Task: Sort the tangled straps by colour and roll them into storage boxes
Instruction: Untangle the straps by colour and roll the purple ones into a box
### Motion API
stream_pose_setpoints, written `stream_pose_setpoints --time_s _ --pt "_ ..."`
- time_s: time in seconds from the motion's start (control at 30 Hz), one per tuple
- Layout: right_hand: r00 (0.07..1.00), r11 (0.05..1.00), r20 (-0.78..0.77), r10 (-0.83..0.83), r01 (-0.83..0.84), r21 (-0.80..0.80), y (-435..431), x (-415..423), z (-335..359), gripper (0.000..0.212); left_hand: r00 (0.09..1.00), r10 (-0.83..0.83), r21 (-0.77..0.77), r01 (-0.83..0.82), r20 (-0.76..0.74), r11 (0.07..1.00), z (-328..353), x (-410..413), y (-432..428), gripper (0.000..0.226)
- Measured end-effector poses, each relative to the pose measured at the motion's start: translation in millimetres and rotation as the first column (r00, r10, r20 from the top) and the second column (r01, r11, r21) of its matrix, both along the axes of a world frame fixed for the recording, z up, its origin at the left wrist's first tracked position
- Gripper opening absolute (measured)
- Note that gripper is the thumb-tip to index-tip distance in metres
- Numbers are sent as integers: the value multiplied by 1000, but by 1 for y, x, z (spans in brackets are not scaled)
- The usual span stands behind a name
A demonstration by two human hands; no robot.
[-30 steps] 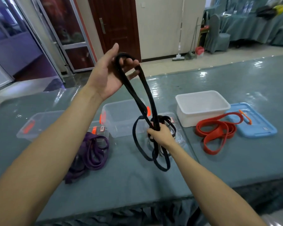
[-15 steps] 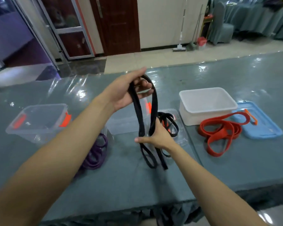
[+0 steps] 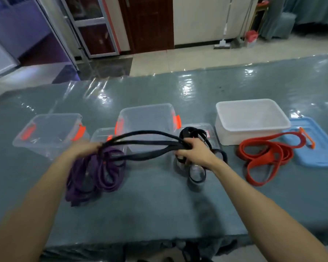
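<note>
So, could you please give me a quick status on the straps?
Both hands, left and right, grip the black strap, stretched between them. Purple straps under left hand. Boxes empty.

Black strap (image 3: 146, 143) looped, stretched level; purple strap (image 3: 100, 173), red strap (image 3: 265, 157) heaped on table.

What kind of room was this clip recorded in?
Probably a banquet or function hall: a long table under grey-green cloth with clear plastic over it, tiled floor, a cloth-covered chair at the back, and a mop against the wall.
</note>
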State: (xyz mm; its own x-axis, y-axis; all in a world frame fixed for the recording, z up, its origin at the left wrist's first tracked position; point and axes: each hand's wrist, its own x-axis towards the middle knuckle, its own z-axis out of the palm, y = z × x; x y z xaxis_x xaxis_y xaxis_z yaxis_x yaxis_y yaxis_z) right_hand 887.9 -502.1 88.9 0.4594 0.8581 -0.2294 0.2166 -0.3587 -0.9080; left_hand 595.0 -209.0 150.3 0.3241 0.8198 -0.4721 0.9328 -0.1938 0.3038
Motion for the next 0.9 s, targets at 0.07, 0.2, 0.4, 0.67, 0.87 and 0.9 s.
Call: stream_pose_setpoints --time_s 0.07,0.2,0.4,0.67,0.87,0.9 --pt "983 988 108 148 -143 -53 9 2 19 20 948 -266 -34 264 -174 964 -39 -8 -22 56" --pt "877 928 310 366 -319 -194 25 -15 43 18 791 -420 -236 556 444 797 -70 67 -114 119" --pt "955 979 218 200 -184 -92 1 18 48 21 622 113 -394 335 775 856 -68 135 -152 38" --pt "986 947 157 50 3 -321 -70 5 -66 26 645 567 -839 234 513 492 -74 175 -167 27" --pt "932 938 120 -342 346 -11 -20 39 -38 51 591 395 -604 204 703 770 -46 252 -156 23" --pt "926 934 134 -352 357 -15 -11 45 -39 60 659 211 -473 247 722 846 -45 264 -153 27"
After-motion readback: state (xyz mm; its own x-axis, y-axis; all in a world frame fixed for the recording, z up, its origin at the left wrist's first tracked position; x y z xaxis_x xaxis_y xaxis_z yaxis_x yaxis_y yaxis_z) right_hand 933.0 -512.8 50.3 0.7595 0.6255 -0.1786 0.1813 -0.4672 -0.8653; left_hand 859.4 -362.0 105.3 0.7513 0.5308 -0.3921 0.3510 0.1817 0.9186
